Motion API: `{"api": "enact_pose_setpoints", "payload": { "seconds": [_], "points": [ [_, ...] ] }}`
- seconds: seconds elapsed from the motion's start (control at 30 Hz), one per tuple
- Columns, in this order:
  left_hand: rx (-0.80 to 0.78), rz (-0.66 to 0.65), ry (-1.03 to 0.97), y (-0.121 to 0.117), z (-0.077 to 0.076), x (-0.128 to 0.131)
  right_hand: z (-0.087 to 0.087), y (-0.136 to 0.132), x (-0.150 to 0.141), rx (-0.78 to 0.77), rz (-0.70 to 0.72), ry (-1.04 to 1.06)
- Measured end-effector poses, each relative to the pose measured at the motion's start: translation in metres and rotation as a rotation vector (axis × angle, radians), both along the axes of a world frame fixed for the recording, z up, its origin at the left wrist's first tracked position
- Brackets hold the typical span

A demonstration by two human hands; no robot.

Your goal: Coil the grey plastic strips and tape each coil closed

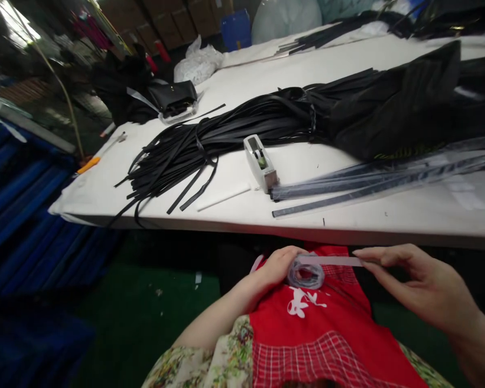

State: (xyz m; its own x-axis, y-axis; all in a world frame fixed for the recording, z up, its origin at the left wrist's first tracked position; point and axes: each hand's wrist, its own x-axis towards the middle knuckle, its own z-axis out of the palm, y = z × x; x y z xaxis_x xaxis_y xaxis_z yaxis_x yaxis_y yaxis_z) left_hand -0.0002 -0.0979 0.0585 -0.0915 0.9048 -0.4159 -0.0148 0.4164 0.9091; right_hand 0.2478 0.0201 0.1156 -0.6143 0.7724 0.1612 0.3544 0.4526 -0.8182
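Note:
My left hand [275, 268] is closed around a small roll of clear tape [306, 275], held over my lap on a red apron [327, 323]. A strip of tape [329, 261] runs from the roll to the right. My right hand [420, 285] pinches the free end of that strip between thumb and fingers. Both hands are below the near edge of the white table [347, 215].
On the table lie a big bundle of black straps [234, 129], a white tape dispenser [261, 161], a white strip [224, 197], plastic-wrapped dark strips [372, 183] and black fabric [400, 108]. Blue crates [20, 215] stand at the left, green floor below.

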Motion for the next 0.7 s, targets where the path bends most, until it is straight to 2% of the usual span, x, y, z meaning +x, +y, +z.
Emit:
{"api": "enact_pose_setpoints", "payload": {
  "seconds": [0.13, 0.3, 0.53, 0.7],
  "points": [
    [-0.052, -0.041, 0.045, 0.001, 0.010, 0.001, 0.009, -0.008, 0.005, 0.194, 0.292, -0.151],
    [0.007, -0.049, 0.077, 0.002, 0.008, 0.001, 0.018, -0.021, 0.000, 0.365, 0.476, -0.146],
    [-0.034, 0.006, -0.106, -0.003, -0.009, 0.002, 0.018, -0.032, -0.010, 0.543, 0.550, -0.180],
    [-0.083, 0.034, -0.237, -0.003, -0.011, 0.005, 0.009, -0.039, -0.029, 0.476, 0.554, -0.183]
  ]
}}
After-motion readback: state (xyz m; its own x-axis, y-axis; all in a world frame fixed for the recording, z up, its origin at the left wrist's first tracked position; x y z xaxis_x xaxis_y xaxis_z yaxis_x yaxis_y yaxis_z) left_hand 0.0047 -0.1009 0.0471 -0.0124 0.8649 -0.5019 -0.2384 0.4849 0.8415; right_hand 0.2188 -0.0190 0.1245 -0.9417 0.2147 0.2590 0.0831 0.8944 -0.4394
